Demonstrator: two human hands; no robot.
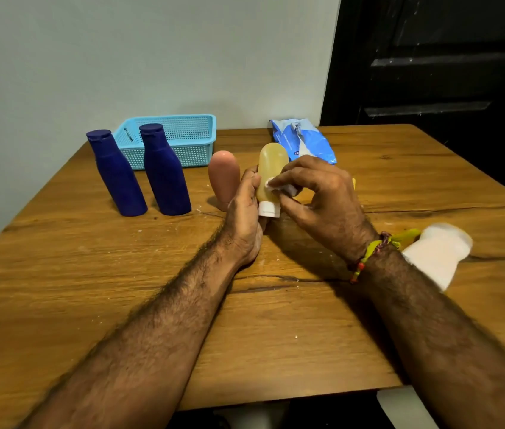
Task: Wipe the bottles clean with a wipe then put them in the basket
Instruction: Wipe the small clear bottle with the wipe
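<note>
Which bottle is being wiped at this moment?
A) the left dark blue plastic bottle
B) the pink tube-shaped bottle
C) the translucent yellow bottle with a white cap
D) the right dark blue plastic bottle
C: the left hand grips the translucent yellow bottle with a white cap while the right hand presses a white wipe against it.

We record a wooden table [90, 289] with dark grain cracks and pale specks on its top, its far edge set against a plain pale grey-green wall [121, 57], and behind its far right corner a black panelled door [446, 72] in shadow.
</note>
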